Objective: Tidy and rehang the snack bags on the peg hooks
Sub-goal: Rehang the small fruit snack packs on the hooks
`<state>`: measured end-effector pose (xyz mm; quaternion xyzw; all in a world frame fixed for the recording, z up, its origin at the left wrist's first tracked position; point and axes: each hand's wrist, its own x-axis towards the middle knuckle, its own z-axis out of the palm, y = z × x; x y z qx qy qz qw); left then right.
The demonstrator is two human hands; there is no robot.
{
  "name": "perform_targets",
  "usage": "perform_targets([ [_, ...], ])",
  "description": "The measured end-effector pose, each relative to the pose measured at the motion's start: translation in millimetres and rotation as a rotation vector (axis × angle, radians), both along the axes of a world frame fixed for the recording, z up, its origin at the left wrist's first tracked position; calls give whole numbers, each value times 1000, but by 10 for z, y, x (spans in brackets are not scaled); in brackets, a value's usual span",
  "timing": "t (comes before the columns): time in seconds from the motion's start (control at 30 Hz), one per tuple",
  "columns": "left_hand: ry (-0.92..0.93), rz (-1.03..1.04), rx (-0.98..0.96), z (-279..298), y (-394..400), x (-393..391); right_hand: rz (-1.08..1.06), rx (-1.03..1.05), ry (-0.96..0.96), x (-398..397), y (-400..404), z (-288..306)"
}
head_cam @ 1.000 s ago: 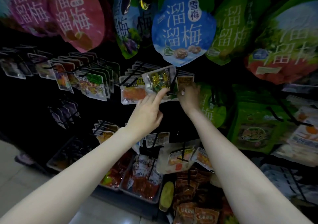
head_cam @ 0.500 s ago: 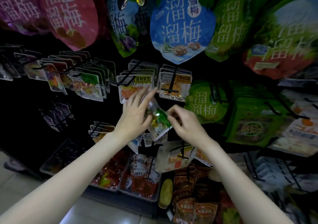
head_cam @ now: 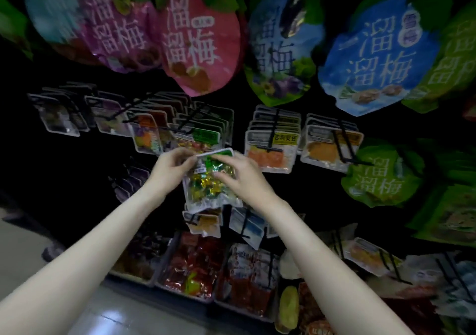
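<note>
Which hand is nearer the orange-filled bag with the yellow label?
Right. The right hand is just left of the yellow-label bag; the left hand is farther left, beyond the held candy bag.

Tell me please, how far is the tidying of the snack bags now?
Done: most bags hang in neat rows, such as the orange packs on their hook. In hand: the left hand and the right hand both hold a green candy bag by its top, off any hook. Left: hang it, perhaps on the green-label row just above it.
</note>
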<state>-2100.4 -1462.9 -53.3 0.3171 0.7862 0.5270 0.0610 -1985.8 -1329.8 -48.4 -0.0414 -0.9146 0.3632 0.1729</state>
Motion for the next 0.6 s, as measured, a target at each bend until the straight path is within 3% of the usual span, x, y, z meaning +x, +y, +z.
perform_targets([
  [0.13, -46, 68, 138, 173, -52, -359, -111, -29, 8, -431, -187, 127],
  [0.27, -70, 73, 74, 168, 41, -615, -178, -59, -30, -673, -215, 89],
  [0.43, 33, 65, -126, 208, 147, -789, -246, -156, -76, -719, -214, 40],
  [0.6, 197, 183, -53, 35, 83, -822, -375, -26, -76, -815, -275, -29],
])
